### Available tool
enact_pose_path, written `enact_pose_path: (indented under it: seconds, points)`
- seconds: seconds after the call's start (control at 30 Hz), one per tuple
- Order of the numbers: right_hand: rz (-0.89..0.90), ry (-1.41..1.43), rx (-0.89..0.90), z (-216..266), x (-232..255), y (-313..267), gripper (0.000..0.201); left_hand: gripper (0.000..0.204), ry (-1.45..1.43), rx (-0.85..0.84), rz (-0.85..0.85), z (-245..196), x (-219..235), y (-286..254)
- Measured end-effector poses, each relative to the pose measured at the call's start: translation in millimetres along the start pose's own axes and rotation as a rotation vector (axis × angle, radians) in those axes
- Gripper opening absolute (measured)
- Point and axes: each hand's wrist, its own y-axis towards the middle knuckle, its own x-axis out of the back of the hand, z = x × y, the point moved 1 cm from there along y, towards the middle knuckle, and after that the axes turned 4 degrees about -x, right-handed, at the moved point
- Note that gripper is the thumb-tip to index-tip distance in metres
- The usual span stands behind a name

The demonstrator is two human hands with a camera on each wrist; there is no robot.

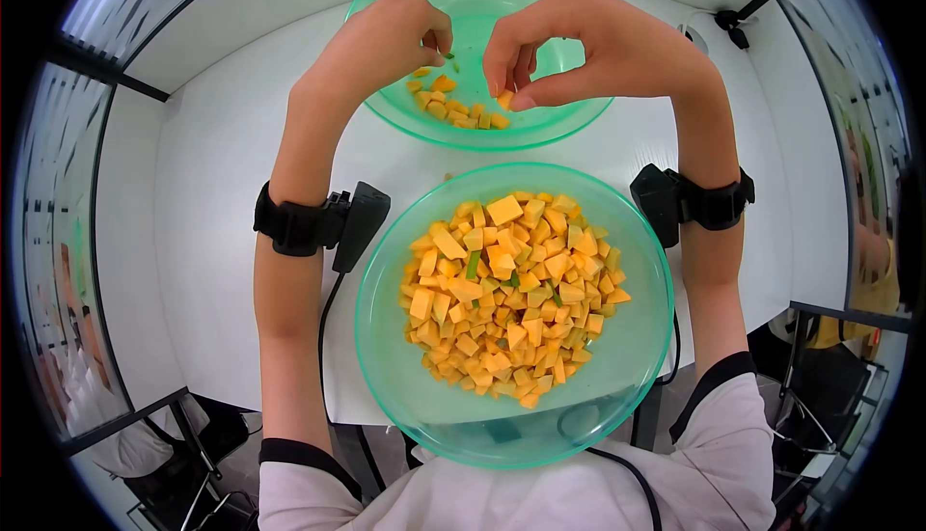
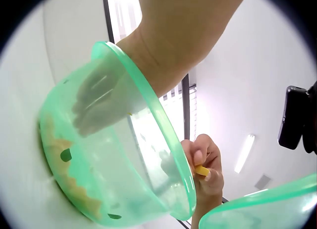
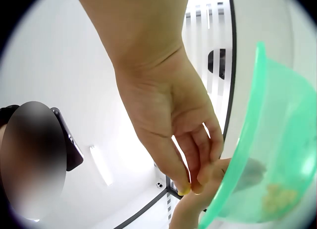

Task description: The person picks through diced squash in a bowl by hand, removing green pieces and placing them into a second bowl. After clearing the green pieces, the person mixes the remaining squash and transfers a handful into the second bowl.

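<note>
My right hand pinches an orange cube between thumb and fingertips, over the near right part of the far green bowl. The left wrist view also shows this cube. My left hand is inside the far bowl's left side, fingers pointing down, with small green bits right at the fingertips; I cannot tell whether it pinches one. In the left wrist view, that hand shows blurred through the bowl wall. Several orange cubes lie on the far bowl's bottom.
A second green bowl stands nearer the body, heaped with orange cubes and a few green strips among them. Both bowls are on a white table. Black wrist cameras with cables hang beside the near bowl's rim.
</note>
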Motion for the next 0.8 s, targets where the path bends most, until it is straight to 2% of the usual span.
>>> enact_pose_path:
  seconds: [0.13, 0.3, 0.5, 0.63, 0.8]
  points:
    - [-0.019, -0.026, -0.002, 0.0, -1.9, -0.1, 0.011, 0.011, 0.008, 0.006, -0.018, 1.9, -3.1, 0.2]
    - [-0.080, -0.080, -0.122, -9.8, -4.0, 0.3, 0.009, 0.010, 0.032, -0.016, -0.029, 1.3, -4.4, -0.5]
    - [-0.128, -0.436, -0.354, -26.7, -6.3, -0.3, 0.011, 0.013, 0.086, -0.014, -0.022, -0.7, -5.3, -1.0]
    - [-0.216, -0.458, -0.360, -39.2, -10.1, -3.0, 0.015, 0.013, 0.091, -0.013, -0.010, 0.5, -5.4, -0.6]
    - [-0.216, -0.498, -0.418, -44.8, -10.5, -2.7, 0.016, 0.012, 0.094, -0.036, -0.027, 4.4, -7.4, 0.0]
